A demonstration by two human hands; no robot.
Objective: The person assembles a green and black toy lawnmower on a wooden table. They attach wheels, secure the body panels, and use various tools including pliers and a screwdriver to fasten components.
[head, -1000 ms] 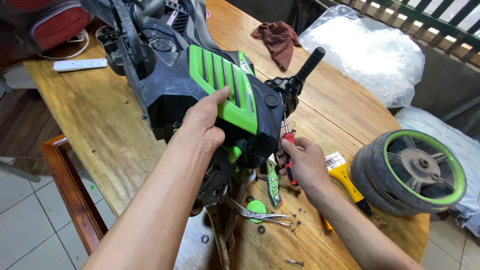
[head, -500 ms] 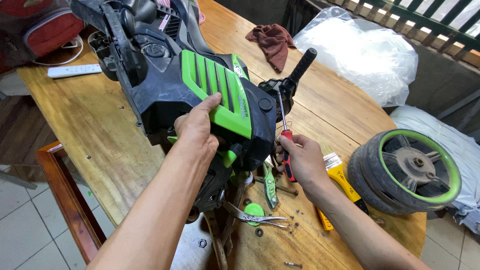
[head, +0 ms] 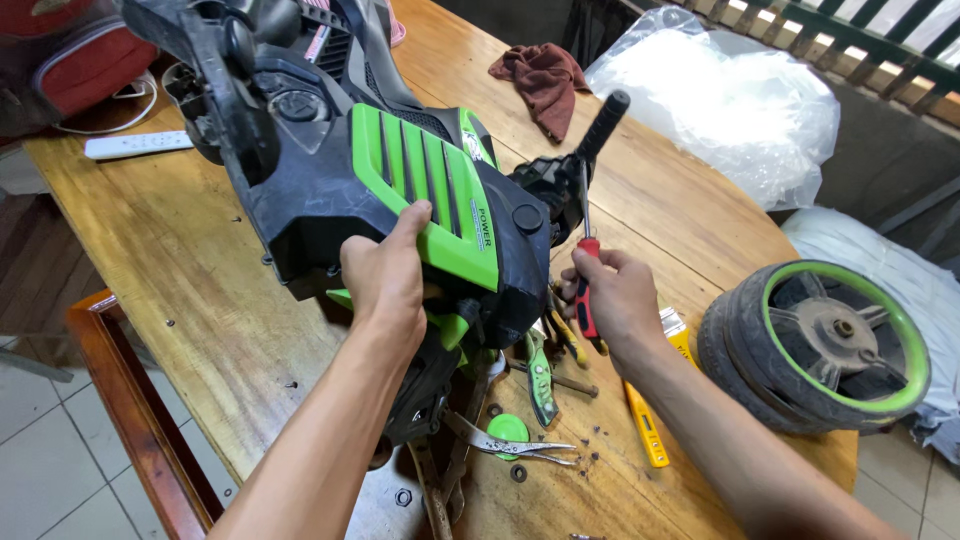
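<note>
meanwhile left hand fingers clasp the green-black machine housing; right hand fingers grip a red screwdriver.

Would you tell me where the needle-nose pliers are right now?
In the head view, the needle-nose pliers lie on the wooden table near its front edge, just below the round green cap and under the black-and-green machine housing.

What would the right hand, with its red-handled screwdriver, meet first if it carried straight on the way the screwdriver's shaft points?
The right hand aims the screwdriver up and away. Its tip looks already at the black part beside the machine's black handle grip, so that would probably come first, though depth is hard to judge.
</note>
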